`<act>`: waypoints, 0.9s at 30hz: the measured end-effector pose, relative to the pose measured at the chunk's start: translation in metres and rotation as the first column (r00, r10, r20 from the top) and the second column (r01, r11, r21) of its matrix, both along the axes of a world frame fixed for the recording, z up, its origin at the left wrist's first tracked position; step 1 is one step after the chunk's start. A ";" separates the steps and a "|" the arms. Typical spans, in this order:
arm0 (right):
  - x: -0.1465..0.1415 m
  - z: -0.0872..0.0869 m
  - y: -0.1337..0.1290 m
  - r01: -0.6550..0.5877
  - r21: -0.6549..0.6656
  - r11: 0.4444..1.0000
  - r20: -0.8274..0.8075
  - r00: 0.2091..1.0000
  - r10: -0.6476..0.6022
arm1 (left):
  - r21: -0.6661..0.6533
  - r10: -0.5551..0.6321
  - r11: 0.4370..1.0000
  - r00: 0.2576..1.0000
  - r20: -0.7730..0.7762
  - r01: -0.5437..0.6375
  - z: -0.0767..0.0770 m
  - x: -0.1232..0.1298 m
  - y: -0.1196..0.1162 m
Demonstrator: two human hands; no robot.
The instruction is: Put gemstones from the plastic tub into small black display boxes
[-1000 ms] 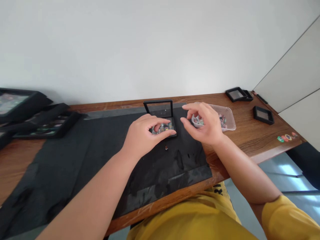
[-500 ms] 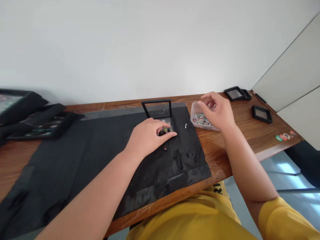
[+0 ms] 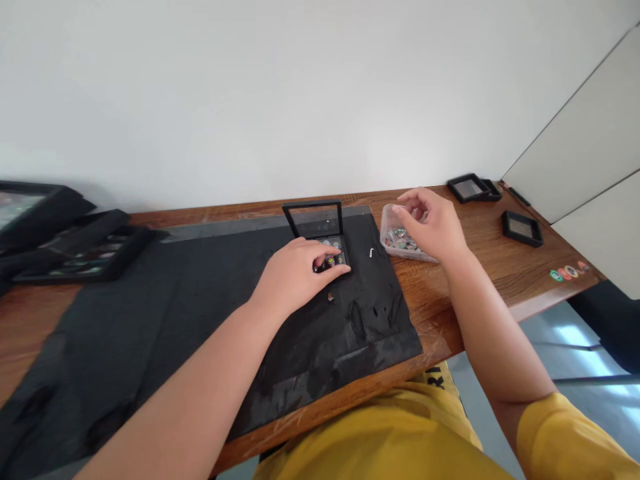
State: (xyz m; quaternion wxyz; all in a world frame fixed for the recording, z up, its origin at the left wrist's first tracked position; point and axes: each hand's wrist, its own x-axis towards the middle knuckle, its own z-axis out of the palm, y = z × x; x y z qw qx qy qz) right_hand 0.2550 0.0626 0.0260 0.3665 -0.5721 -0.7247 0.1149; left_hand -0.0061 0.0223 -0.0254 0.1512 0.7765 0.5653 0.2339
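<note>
A small black case (image 3: 341, 220) stands with its clear-windowed lid raised on the black mat (image 3: 200, 293), small colourful pieces inside. My left hand (image 3: 300, 273) rests over the case's left front, thumb and fingers apart around its near part; the palm hides some of the case. A clear plastic tub (image 3: 407, 255) of small colourful pieces sits to the right of the mat. My right hand (image 3: 433, 223) hovers over the tub's right side, fingers curled and thumb apart from them, with nothing visible between them.
Larger black cases (image 3: 115, 257) lie at the far left. Small black frames (image 3: 467, 188) and another frame (image 3: 522, 229) are on the wooden table (image 3: 480, 267) at right. Round stickers (image 3: 564, 274) line its right edge. A white scrap (image 3: 371, 253) lies on the mat.
My right hand has shifted slightly left over the tub. My left hand stays at the case almost unmoved. The view has moved very slightly.
</note>
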 end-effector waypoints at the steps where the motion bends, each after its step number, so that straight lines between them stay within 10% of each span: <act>1: 0.000 0.000 0.000 0.001 0.003 1.000 0.002 1.000 -0.001 | 0.000 -0.001 1.000 1.000 0.000 0.001 0.000 0.000 0.000; 13: 0.012 0.002 0.007 0.206 -0.303 0.930 0.303 0.947 -0.111 | 0.054 0.030 0.998 0.999 0.013 -0.031 0.008 -0.003 -0.004; 27: 0.018 -0.010 0.015 0.094 -0.461 0.882 0.351 0.933 0.084 | 0.167 0.152 0.968 0.968 0.199 -0.187 0.017 -0.003 -0.010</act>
